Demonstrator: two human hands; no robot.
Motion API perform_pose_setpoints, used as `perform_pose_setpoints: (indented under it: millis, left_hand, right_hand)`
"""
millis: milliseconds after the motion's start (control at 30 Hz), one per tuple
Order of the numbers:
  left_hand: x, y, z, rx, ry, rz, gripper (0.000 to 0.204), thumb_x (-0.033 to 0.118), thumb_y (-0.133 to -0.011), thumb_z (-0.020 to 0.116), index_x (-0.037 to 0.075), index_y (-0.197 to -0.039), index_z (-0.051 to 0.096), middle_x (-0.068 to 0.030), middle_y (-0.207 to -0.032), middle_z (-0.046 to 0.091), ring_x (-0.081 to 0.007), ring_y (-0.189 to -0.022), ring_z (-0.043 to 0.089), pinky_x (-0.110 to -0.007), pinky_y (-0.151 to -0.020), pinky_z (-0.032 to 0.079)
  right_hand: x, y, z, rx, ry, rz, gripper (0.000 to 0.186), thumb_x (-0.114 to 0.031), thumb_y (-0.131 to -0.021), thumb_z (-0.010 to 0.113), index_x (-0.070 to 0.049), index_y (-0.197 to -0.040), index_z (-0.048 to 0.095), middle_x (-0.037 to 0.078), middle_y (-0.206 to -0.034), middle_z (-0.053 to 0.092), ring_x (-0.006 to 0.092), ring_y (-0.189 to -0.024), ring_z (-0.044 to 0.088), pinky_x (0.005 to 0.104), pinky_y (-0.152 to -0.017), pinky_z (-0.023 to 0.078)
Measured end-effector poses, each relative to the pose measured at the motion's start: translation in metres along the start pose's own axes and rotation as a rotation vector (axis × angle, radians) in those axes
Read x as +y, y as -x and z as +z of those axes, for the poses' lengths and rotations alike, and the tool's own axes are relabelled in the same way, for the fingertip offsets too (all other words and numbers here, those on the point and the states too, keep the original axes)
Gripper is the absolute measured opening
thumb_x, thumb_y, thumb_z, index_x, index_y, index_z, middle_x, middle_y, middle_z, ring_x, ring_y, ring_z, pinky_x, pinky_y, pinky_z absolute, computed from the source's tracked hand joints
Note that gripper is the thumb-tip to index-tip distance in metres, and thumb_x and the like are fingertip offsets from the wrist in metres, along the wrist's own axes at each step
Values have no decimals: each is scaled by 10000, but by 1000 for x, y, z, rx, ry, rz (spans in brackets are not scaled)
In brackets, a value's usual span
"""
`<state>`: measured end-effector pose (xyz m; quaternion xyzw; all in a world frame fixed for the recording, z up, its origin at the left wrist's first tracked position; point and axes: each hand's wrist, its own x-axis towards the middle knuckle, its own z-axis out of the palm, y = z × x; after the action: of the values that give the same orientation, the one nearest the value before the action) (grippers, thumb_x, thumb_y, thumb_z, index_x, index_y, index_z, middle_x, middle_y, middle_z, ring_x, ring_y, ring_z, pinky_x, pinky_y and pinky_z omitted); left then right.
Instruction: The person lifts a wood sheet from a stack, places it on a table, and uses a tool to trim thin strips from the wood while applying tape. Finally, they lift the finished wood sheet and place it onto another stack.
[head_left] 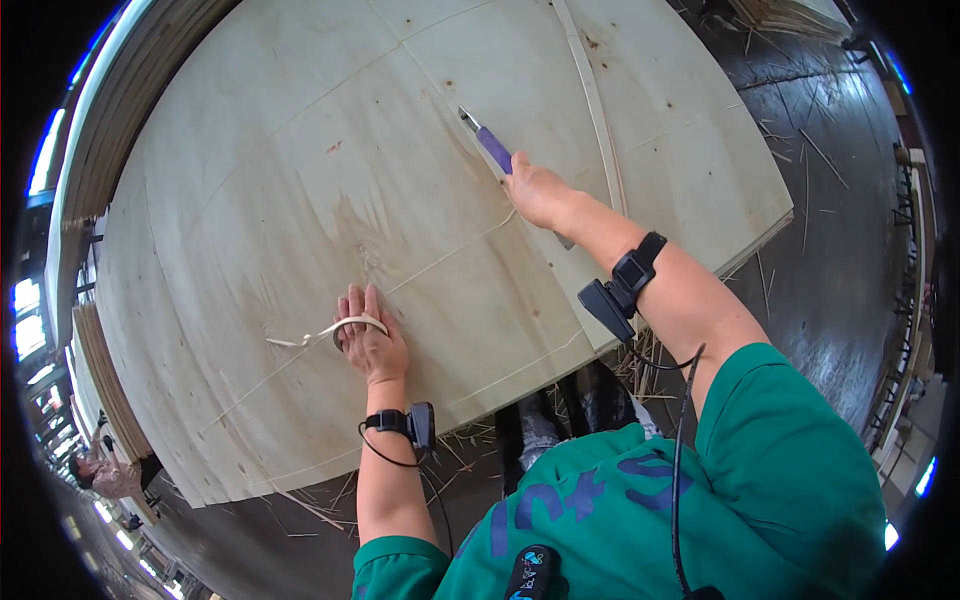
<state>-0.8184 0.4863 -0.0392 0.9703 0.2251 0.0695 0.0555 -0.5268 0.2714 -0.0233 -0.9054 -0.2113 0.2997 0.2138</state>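
Note:
My right hand [540,192] is closed around a purple-handled knife [492,146], whose narrow metal tip points up and left just over the pale wood veneer sheet [300,170]. A small grey flat piece [565,241] shows under the wrist; I cannot tell if it belongs to the knife. My left hand [372,340] lies flat on the sheet with its fingers stretched out. Across those fingers loops a thin pale strip [362,321], its curled loose end trailing left onto the wood. Thin seam lines, knots and brown stains mark the sheet.
A long narrow wood strip [592,100] lies on the sheet at the upper right. Stacked sheets [110,130] stand at the left. Splinters [820,155] litter the dark floor [850,270]. Another person [110,470] is at the far lower left. Cables run from my wrist devices.

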Motion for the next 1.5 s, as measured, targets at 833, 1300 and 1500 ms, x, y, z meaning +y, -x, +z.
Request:
perform_pose_setpoints:
  millis: [833, 1300, 1500]
  left_hand:
    - [-8, 2, 27, 117, -34, 19, 442, 285, -981, 517, 230, -1420, 522, -83, -1511, 461, -329, -1402, 395, -452, -1164, 276]
    - [-65, -56, -3, 39, -42, -122, 406, 169, -918, 566, 78, -1314, 575, -169, -1389, 549, -373, -1294, 490, -467, -1077, 373]
    - [-67, -49, 8, 106, -53, -132, 436, 128, -904, 552, 73, -1337, 554, -175, -1397, 538, -389, -1315, 460, -474, -1086, 364]
  right_hand:
    - [77, 249, 61, 67, -61, -31, 315, -225, -1029, 463, 67, -1103, 373, 304, -838, 640, 497, -765, 626, 552, -665, 494]
    - [-44, 51, 30, 577, -187, -995, 368, -48, -696, 698, -135, -1025, 558, 63, -893, 613, 286, -813, 650, 386, -636, 530]
    - [-62, -34, 80, 331, 97, -1011, 193, -198, -717, 736, -171, -758, 549, -7, -697, 558, 190, -651, 627, 354, -548, 478]
